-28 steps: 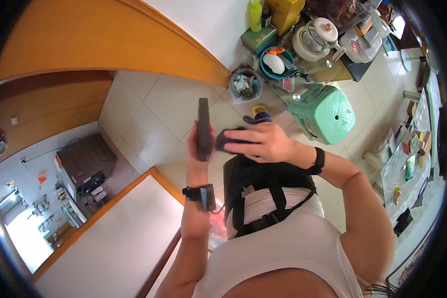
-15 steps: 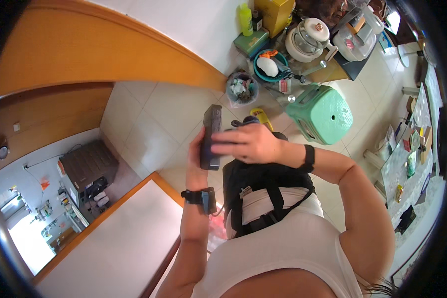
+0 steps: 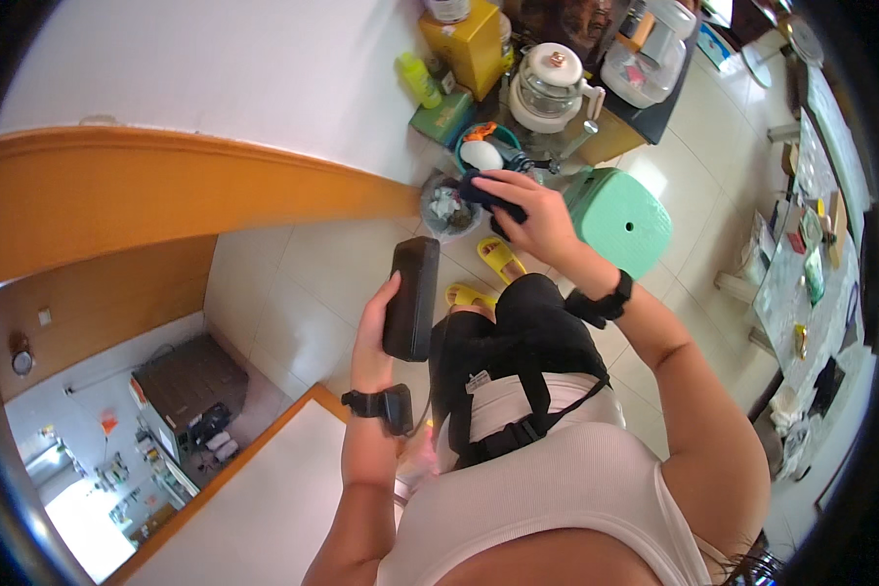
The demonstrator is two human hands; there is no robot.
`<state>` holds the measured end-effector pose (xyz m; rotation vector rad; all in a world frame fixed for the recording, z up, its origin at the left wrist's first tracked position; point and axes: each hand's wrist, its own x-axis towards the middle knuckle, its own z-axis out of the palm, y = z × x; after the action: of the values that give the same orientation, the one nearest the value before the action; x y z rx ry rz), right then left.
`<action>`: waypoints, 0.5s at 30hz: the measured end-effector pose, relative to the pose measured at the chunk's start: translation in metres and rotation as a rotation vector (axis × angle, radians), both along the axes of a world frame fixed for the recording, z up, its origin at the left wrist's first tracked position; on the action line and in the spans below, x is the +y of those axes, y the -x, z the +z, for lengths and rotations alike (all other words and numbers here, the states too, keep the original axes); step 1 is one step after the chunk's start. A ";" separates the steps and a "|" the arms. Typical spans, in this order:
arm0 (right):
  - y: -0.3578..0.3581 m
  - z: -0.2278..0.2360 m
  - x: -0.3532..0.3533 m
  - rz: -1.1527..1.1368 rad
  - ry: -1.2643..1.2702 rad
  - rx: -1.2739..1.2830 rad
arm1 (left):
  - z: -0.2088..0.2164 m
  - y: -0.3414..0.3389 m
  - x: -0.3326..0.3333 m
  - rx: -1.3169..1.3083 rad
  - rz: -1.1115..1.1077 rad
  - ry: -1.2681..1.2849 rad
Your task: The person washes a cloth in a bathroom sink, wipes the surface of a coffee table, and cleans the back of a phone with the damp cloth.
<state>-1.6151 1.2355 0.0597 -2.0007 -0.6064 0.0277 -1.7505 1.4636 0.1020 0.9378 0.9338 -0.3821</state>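
My left hand [image 3: 373, 317] is closed around a black oblong box with rounded edges [image 3: 415, 298], perhaps a hard case or a speaker. It is held upright over the tiled floor, my thumb along its near side. My right hand [image 3: 532, 217] is raised farther forward and to the right, apart from the box. Its fingers grip a dark, soft-looking cloth [image 3: 481, 190], part of which is hidden by the fingers. Beneath the cloth, in this view, stands a small lined waste bin [image 3: 449, 210] with crumpled tissues inside.
Yellow slippers [image 3: 498, 259] are on my feet. A green plastic stool [image 3: 620, 220] stands to the right. Beyond are a teal basin [image 3: 503, 137], a glass kettle [image 3: 547, 93] and boxes. An orange wooden ledge [image 3: 215, 171] runs along the left; a cluttered table [image 3: 816, 225] lies far right.
My right hand has moved away from the box, forward and to the right, carrying the dark cloth. The box has turned slightly in my left hand and sits a little lower. The whole view has shifted.
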 end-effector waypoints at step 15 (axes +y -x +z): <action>0.254 -0.004 -0.143 -0.605 0.360 0.211 | -0.054 -0.016 0.025 -0.268 -0.100 -0.044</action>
<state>-1.8693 1.0930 0.0558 -2.4174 0.1667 -0.0204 -1.7348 1.4889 0.0479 1.0498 0.6552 -0.3121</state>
